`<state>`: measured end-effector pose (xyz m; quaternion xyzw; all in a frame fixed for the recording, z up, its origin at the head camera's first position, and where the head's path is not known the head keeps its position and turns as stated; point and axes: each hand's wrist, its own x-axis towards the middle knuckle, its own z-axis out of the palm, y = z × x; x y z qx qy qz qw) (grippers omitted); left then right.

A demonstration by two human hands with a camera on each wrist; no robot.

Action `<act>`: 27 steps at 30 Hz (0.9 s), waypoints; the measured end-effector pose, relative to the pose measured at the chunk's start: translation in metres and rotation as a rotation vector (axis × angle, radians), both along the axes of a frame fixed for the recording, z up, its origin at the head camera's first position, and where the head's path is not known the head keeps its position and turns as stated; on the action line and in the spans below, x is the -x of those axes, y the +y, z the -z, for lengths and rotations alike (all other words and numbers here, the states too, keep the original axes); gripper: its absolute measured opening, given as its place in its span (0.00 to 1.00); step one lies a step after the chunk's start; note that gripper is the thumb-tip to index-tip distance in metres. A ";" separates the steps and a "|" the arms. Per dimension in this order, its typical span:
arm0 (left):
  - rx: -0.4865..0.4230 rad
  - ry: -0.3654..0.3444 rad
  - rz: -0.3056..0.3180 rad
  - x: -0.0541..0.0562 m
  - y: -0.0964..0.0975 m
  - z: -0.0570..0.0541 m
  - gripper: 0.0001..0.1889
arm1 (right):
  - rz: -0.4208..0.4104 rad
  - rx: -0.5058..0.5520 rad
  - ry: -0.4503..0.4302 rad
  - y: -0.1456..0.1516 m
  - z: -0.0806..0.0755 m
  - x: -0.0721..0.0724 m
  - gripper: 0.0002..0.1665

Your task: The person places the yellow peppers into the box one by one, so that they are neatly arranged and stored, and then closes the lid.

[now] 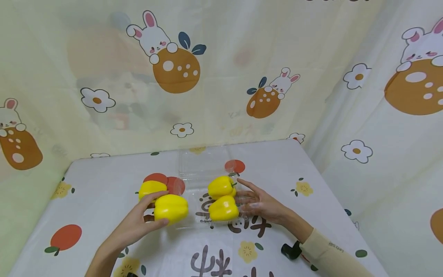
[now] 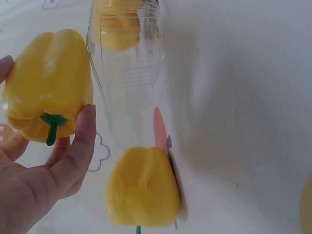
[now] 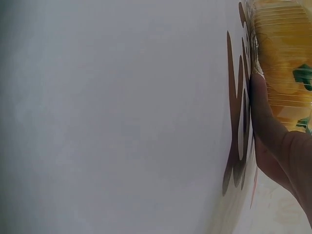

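My left hand (image 1: 133,227) grips a yellow bell pepper (image 1: 171,209), held at the left side of a clear plastic box (image 1: 192,219). Its green stem shows in the left wrist view, where fingers and thumb lie round the pepper (image 2: 48,83). Another yellow bell pepper (image 1: 151,187) lies on the table behind that hand. Inside the box, at its right end, sit two bell peppers, a rear one (image 1: 220,187) and a front one (image 1: 224,208). My right hand (image 1: 266,207) touches the box's right wall with extended fingers; through the ribbed plastic the right wrist view shows yellow and green.
The box's clear lid (image 1: 204,163) lies folded back toward the rear of the table. A printed white cloth (image 1: 114,184) covers the table, and a patterned curtain (image 1: 221,111) hangs behind. A small black object (image 1: 291,251) shows by the right sleeve.
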<state>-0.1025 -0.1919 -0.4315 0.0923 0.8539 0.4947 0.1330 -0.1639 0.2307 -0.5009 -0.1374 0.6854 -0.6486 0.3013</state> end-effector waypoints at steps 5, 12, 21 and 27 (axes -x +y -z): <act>0.011 -0.010 0.014 0.002 0.006 0.001 0.41 | -0.002 0.004 -0.002 0.000 0.001 0.000 0.60; 0.022 -0.003 0.010 0.006 0.013 0.002 0.40 | -0.010 0.015 0.014 0.000 0.002 0.000 0.59; 0.019 0.041 0.043 0.007 0.017 0.000 0.40 | 0.001 0.012 0.000 0.000 0.000 -0.001 0.60; 0.016 0.068 0.065 0.009 0.022 0.002 0.40 | 0.002 0.007 0.001 -0.001 -0.001 -0.001 0.60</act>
